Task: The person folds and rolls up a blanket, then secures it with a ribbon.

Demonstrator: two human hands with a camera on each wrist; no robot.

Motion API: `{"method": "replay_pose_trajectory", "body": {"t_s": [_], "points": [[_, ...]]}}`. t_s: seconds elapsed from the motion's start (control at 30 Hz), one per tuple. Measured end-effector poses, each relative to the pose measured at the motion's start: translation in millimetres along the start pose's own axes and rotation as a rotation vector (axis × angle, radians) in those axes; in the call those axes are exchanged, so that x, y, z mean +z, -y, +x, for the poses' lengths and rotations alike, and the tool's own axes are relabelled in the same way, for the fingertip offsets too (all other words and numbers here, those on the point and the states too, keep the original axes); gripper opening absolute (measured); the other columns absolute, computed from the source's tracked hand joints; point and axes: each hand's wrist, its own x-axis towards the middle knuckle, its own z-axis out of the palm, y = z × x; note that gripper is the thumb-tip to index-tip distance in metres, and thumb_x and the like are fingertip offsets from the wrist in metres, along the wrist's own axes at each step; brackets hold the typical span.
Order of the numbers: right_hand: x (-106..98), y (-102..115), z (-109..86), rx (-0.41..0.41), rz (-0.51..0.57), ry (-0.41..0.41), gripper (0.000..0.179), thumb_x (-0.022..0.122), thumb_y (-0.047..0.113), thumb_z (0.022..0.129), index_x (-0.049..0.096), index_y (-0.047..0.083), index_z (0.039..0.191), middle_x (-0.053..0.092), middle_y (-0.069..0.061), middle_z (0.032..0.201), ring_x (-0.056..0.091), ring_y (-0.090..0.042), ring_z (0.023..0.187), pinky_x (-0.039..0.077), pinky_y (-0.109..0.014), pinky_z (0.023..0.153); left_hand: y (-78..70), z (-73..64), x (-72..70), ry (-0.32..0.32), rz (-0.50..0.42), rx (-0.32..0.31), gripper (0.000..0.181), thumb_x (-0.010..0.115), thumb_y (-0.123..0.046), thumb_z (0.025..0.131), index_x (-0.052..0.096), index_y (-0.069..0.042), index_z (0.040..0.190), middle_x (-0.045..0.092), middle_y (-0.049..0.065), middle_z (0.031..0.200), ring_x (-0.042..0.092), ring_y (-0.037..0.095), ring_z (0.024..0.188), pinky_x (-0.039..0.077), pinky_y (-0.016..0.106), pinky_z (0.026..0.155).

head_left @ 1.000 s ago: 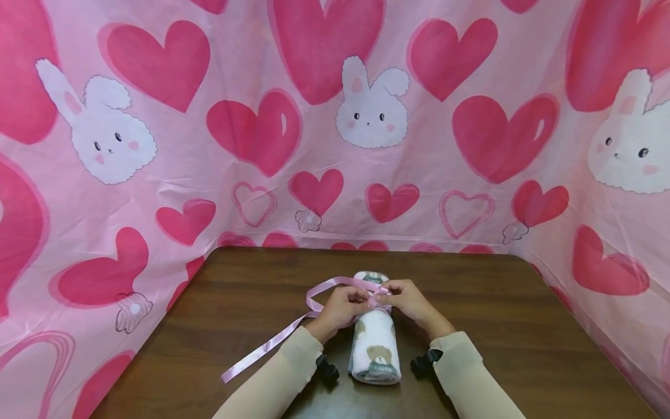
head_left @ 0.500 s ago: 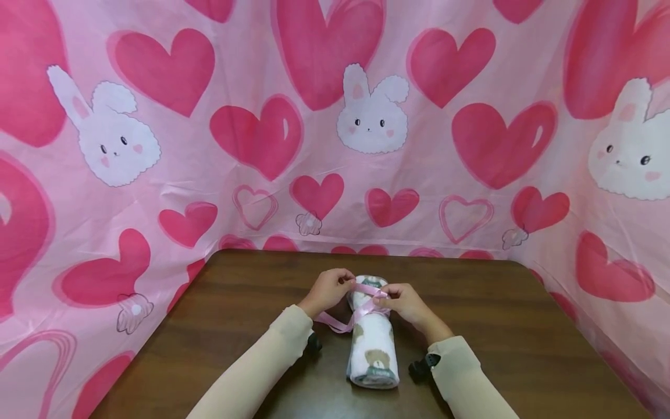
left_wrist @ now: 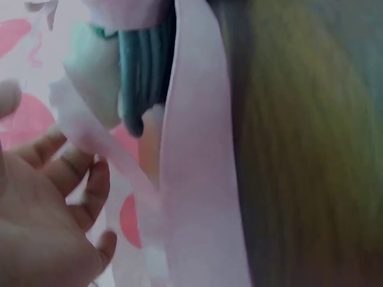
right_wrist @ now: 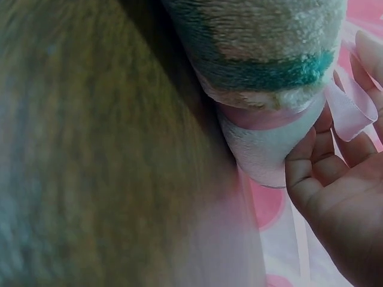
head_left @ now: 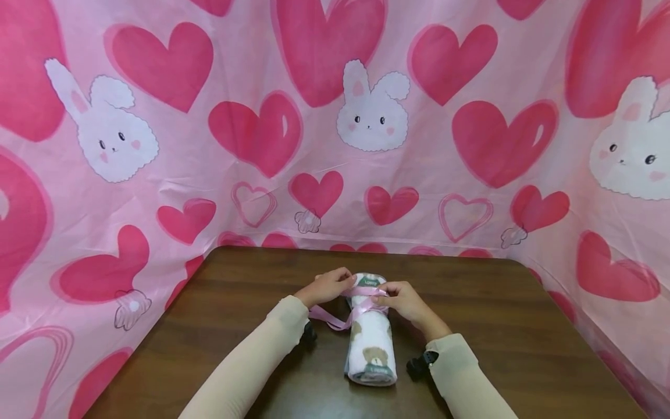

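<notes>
A rolled white towel (head_left: 373,346) with bear prints and green patches lies lengthwise on the table. Round its upper half runs a pink satin ribbon (head_left: 363,308), crossed on top. At the towel's left side my left hand (head_left: 327,286) pinches one stretch of the ribbon; a loop hangs below that hand. My right hand (head_left: 405,299) holds the ribbon between thumb and fingers at the crossing. In the left wrist view a broad ribbon length (left_wrist: 200,149) hangs close to the camera. The right wrist view shows the ribbon band (right_wrist: 263,118) tight around the towel, with a small loop by the fingers.
The brown wooden table (head_left: 523,349) extends on both sides of the towel. Behind and beside it hangs a pink cloth (head_left: 439,169) with hearts and rabbits. A small black camera (head_left: 419,366) sits at the right wrist.
My left hand has moved left and away from the crossing, drawing the ribbon across the towel. The long tail that lay out to the left has been pulled in. The right hand stays about in place.
</notes>
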Motion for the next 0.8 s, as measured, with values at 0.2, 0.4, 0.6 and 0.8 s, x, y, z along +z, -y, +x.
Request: {"method": "replay_pose_trajectory", "body": {"t_s": [0.2, 0.4, 0.6, 0.8], "points": [[-2, -2, -0.2, -0.015, 0.024, 0.007, 0.021, 0.075, 0.012, 0.086, 0.071, -0.003, 0.099, 0.067, -0.007, 0.088, 0.058, -0.022, 0.082, 0.052, -0.033, 0.069, 7.4, -2.8, -12.5, 0.115, 0.002, 0.086, 0.027, 0.061, -0.043, 0.093, 0.073, -0.020, 0.085, 0.067, -0.003, 0.084, 0.056, 0.013, 0.080, 0.044, 0.046, 0.084], [-4, 9, -3.7, 0.011, 0.032, -0.002, 0.015, 0.072, 0.006, 0.087, 0.072, -0.003, 0.099, 0.066, -0.007, 0.089, 0.057, -0.022, 0.083, 0.052, -0.036, 0.071, 5.8, -4.5, -11.8, 0.174, -0.124, 0.166, 0.015, 0.067, -0.025, 0.093, 0.067, -0.012, 0.100, 0.065, -0.002, 0.094, 0.058, 0.014, 0.088, 0.049, 0.029, 0.079], [-2, 31, -10.0, 0.013, 0.023, 0.032, 0.017, 0.070, 0.006, 0.088, 0.069, -0.007, 0.100, 0.067, -0.007, 0.092, 0.058, -0.022, 0.085, 0.052, -0.043, 0.076, 7.1, -5.5, -5.8, 0.219, -0.285, 0.217, 0.021, 0.065, -0.005, 0.092, 0.054, 0.001, 0.109, 0.061, 0.006, 0.085, 0.058, 0.019, 0.078, 0.051, 0.035, 0.074], [-3, 19, -5.5, -0.008, 0.067, 0.035, 0.018, 0.070, 0.005, 0.089, 0.069, -0.008, 0.102, 0.070, -0.011, 0.099, 0.060, -0.022, 0.089, 0.052, -0.038, 0.077, 5.8, -8.6, -8.0, 0.304, -0.258, 0.149, 0.013, 0.067, -0.012, 0.092, 0.066, -0.005, 0.103, 0.061, 0.002, 0.082, 0.056, 0.016, 0.078, 0.050, 0.034, 0.074]]}}
